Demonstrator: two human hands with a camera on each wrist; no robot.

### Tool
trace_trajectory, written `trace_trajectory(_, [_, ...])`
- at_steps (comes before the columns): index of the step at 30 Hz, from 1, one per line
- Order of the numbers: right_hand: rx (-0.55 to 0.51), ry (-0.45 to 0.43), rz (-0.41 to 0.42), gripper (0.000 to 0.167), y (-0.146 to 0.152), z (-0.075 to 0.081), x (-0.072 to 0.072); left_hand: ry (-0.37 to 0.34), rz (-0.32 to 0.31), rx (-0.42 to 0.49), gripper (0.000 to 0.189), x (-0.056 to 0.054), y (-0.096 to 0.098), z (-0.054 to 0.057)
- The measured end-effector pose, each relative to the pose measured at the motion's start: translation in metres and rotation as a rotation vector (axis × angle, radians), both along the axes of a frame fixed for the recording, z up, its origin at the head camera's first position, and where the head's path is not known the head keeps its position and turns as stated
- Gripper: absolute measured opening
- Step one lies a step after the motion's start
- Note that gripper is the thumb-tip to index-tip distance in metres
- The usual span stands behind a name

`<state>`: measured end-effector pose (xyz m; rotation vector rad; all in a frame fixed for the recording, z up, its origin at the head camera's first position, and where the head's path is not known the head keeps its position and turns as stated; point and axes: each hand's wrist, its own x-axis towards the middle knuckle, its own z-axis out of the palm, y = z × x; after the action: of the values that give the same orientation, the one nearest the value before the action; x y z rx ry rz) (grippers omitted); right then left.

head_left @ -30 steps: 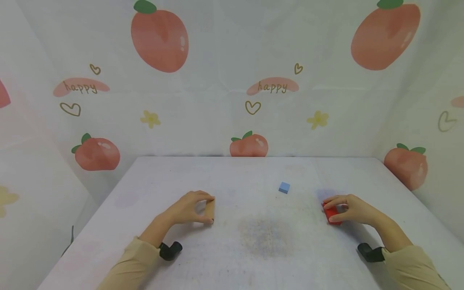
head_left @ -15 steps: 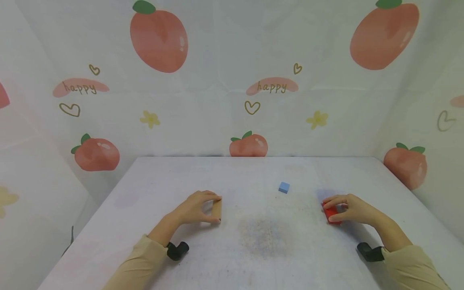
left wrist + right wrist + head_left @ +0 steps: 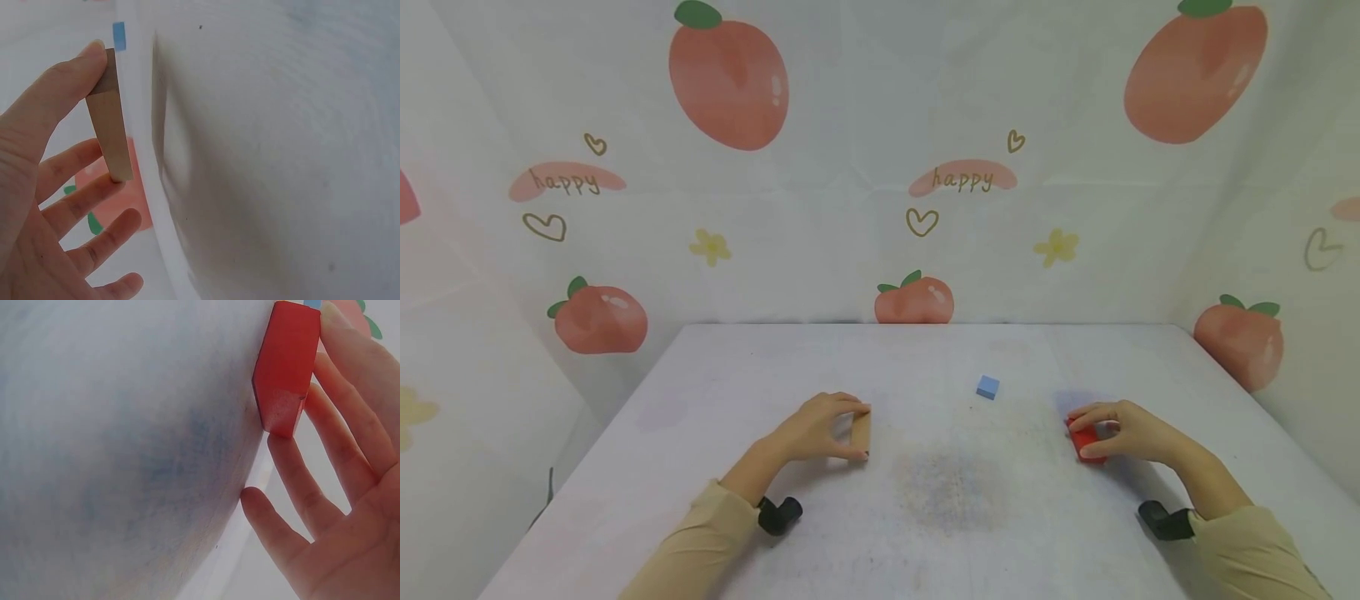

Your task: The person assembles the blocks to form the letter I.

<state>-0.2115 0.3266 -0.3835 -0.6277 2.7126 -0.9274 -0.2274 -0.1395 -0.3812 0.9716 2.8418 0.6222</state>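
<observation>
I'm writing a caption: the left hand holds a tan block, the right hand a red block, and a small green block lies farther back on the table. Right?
No, the small block is blue, not green, as the head view shows. The rest stands: the left hand holds a tan block, the right hand a red block, and the small block lies farther back on the table.

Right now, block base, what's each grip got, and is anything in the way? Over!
Left grip: pinching wooden block. Right grip: pinching red block. Blue block: farther back, untouched, not directly between them.
</observation>
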Motion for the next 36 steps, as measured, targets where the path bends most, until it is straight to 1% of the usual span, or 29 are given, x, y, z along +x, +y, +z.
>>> trace_trajectory(3, [0.000, 0.001, 0.001, 0.029, -0.001, 0.002, 0.000, 0.013, -0.009, -0.011, 0.066, 0.000, 0.002, 0.000])
trace_trajectory(14, [0.028, -0.003, -0.014, 0.030, -0.002, 0.002, 0.000, 0.006, -0.037, -0.016, 0.067, -0.003, 0.013, 0.003])
trace_trajectory(17, [0.016, -0.007, -0.003, 0.030, -0.001, 0.002, -0.001, 0.011, -0.046, -0.011, 0.067, -0.003, 0.016, 0.003])
trace_trajectory(24, [-0.008, -0.012, 0.019, 0.029, 0.000, 0.001, -0.001, 0.025, -0.061, -0.031, 0.066, -0.003, 0.022, 0.005])
trace_trajectory(27, [-0.007, -0.012, 0.015, 0.029, 0.000, 0.001, -0.001, 0.038, -0.071, -0.033, 0.066, -0.005, 0.025, 0.004])
trace_trajectory(36, [0.019, -0.015, -0.009, 0.029, -0.001, 0.001, -0.001, 0.037, -0.082, -0.037, 0.066, -0.008, 0.034, 0.004])
